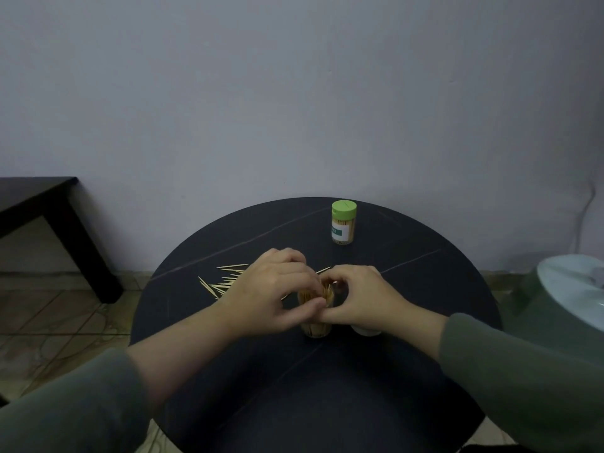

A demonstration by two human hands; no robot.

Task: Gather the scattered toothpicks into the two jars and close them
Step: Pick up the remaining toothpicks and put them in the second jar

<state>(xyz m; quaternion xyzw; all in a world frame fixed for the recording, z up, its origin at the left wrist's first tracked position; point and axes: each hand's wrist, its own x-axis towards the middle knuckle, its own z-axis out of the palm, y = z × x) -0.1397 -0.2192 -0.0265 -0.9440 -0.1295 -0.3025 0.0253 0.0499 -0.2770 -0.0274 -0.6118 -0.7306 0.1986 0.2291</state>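
Working with both hands at open jar [316,331] near table centre: we see left hand [273,289] with fingers curled over jar mouth, pinching toothpicks standing inside; right hand [366,297] curled round jar's right side, thumbs touching. Small white object [366,331] partly hidden under right hand; we cannot tell what. Loose toothpicks [222,279] lie scattered left of left hand. Second jar [343,225], green lid on, stands upright at far edge of round black table [425,289]. Dark side table [49,217] far left.

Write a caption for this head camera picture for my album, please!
Both hands, left hand and right hand, tuck toothpicks into an open jar; loose toothpicks and a closed green-lidded jar wait.
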